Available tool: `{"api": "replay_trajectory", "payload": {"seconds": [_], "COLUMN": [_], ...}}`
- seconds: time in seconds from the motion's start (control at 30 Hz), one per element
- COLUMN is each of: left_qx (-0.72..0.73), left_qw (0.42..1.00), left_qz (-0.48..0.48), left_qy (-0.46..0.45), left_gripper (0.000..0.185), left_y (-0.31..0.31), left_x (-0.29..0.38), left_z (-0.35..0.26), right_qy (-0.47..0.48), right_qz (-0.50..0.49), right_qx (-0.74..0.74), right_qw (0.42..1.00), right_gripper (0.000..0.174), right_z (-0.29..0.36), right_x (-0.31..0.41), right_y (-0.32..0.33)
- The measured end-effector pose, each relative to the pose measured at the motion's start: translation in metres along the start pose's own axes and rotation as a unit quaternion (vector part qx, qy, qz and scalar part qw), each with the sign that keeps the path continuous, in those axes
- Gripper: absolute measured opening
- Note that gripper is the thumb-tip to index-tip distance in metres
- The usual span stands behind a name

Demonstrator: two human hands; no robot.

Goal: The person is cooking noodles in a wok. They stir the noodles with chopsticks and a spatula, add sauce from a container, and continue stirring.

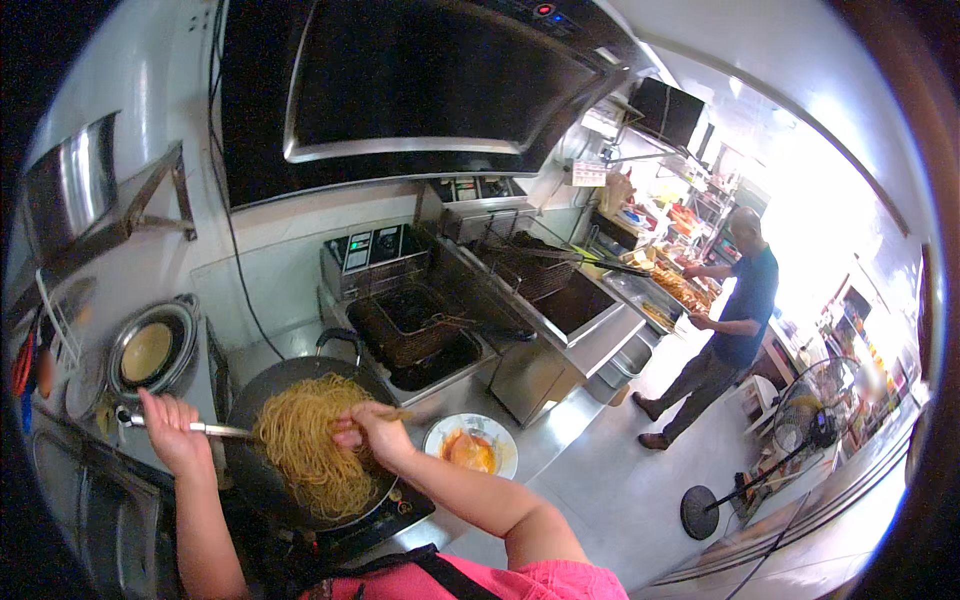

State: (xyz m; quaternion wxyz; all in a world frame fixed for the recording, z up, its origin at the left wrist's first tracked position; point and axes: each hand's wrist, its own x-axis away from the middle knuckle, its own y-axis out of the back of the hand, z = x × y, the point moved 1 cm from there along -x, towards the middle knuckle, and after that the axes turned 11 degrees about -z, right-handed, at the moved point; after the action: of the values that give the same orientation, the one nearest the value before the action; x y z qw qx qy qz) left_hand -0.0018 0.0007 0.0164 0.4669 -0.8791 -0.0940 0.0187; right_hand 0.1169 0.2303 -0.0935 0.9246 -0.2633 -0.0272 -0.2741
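A dark wok [244,405] full of cooked noodles [319,442] stands on a cooktop [401,517]. My left hand [176,431], at the wok's left, is closed around the metal handle [225,430] of a utensil whose far end is hidden in the noodles. My right hand [375,431] is over the right part of the noodles, its fingers bent around a thin wooden utensil [397,415], most of which is hidden. Right of the wok, a white plate [506,442] holds a wet orange and pale food [470,451].
Behind the wok are deep fryers [480,352] with wire baskets [409,337]. A round metal pot [187,322] stands at the left. A range hood [405,161] hangs above. Further right, a person [750,292] stands at trays of food [679,289]; a floor fan [701,512] is nearby.
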Motion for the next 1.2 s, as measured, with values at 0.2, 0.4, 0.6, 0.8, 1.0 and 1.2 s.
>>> {"api": "replay_trajectory", "payload": {"seconds": [0.2,0.4,0.6,0.8,1.0,1.2], "left_qx": [0.058,0.007,-0.114,-0.224,-0.180,-0.041], "left_qw": [0.994,0.989,0.985,0.963,0.978,0.996], "left_qz": [0.093,0.132,0.100,0.064,0.018,-0.057], "left_qy": [-0.016,-0.064,-0.083,-0.136,-0.105,-0.048], "left_gripper": [0.044,0.043,0.040,0.038,0.039,0.041], "left_y": [-0.044,-0.057,-0.034,0.004,0.047,0.076], "left_x": [0.014,0.007,-0.012,-0.025,-0.028,-0.053], "left_z": [-0.024,-0.048,-0.043,-0.008,0.024,0.028], "right_qy": [0.107,0.123,0.092,0.039,-0.040,-0.101], "right_qz": [0.023,0.037,-0.006,-0.076,-0.014,0.030], "right_qx": [0.055,0.266,0.443,0.313,0.246,0.183], "right_qw": [0.992,0.956,0.892,0.946,0.968,0.977], "right_gripper": [0.024,0.024,0.016,0.016,0.021,0.022], "right_z": [0.061,0.114,0.113,0.054,-0.002,-0.020], "right_x": [0.010,0.015,-0.009,-0.079,-0.105,-0.084], "right_y": [-0.018,-0.026,0.011,0.037,0.020,-0.009]}}
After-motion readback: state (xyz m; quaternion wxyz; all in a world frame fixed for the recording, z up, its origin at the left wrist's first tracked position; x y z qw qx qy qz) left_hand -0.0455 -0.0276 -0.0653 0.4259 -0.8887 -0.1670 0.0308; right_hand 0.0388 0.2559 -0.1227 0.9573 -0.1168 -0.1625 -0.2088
